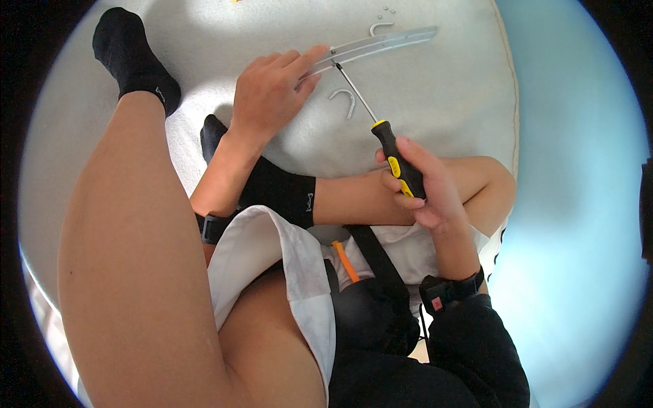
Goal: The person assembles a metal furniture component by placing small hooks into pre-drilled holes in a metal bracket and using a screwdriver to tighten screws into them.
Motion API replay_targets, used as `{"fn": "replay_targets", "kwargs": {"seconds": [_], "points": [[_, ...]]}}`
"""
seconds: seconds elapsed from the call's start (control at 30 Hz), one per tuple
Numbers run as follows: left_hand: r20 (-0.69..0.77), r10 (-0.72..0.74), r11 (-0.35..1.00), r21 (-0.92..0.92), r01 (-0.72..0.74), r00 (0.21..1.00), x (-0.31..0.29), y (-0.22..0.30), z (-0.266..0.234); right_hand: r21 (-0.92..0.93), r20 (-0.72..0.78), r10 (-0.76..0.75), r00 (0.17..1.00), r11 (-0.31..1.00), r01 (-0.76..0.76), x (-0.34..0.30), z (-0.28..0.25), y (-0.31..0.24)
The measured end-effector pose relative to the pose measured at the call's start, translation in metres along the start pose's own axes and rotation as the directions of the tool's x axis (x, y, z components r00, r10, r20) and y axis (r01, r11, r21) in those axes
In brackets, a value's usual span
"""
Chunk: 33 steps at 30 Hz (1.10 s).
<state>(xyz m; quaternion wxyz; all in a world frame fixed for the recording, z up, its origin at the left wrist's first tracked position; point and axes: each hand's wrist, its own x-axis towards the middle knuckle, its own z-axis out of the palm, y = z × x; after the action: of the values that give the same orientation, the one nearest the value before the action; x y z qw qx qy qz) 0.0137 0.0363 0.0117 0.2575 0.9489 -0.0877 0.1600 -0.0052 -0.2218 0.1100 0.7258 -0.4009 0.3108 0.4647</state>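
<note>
My left hand (272, 92) is closed on the near left end of a long, narrow metal rail (381, 45), which slants up to the right. In my right hand (435, 180) is a screwdriver (398, 160) with a black and yellow handle, gripped with the shaft pointing up and left. Its dark tip meets or nearly meets the rail, just right of my left fingers. A small dark screw head seems to show on the rail by those fingers. One loose metal hook (345, 100) lies below the rail; another hook (381, 27) shows just beyond it.
Several small metal pieces (386, 12) lie past the far hook on the pale padded surface (449, 102). A light blue surface (571, 170) borders it at right. My bent legs, with black socks (132, 51), frame the work area at left and below.
</note>
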Motion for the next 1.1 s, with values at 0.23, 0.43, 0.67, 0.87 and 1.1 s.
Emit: {"fn": "replay_targets", "kwargs": {"seconds": [0.23,0.43,0.67,0.87,1.1], "points": [[-0.039,0.000,1.000,0.003,0.000,0.999,0.002,0.003,0.002,-0.965,0.216,-0.716,0.664,-0.056,0.255,0.005,0.008,0.007],[-0.003,-0.050,0.999,-0.016,0.050,0.999,-0.001,0.000,0.002,-0.987,0.144,-0.711,0.688,-0.051,0.153,0.006,0.015,-0.001],[-0.008,-0.036,0.999,-0.008,0.035,0.999,-0.001,-0.002,0.000,-0.912,0.017,-0.522,0.853,0.341,0.227,0.016,-0.003,-0.016],[0.000,-0.052,0.998,-0.031,0.052,0.999,0.000,0.000,0.001,-0.984,0.164,-0.646,0.746,-0.050,0.172,0.011,0.008,-0.019],[-0.056,-0.085,0.995,-0.052,0.082,0.995,0.003,0.001,-0.002,-0.942,0.336,-0.699,0.631,-0.268,0.204,0.009,0.016,-0.020]]}}
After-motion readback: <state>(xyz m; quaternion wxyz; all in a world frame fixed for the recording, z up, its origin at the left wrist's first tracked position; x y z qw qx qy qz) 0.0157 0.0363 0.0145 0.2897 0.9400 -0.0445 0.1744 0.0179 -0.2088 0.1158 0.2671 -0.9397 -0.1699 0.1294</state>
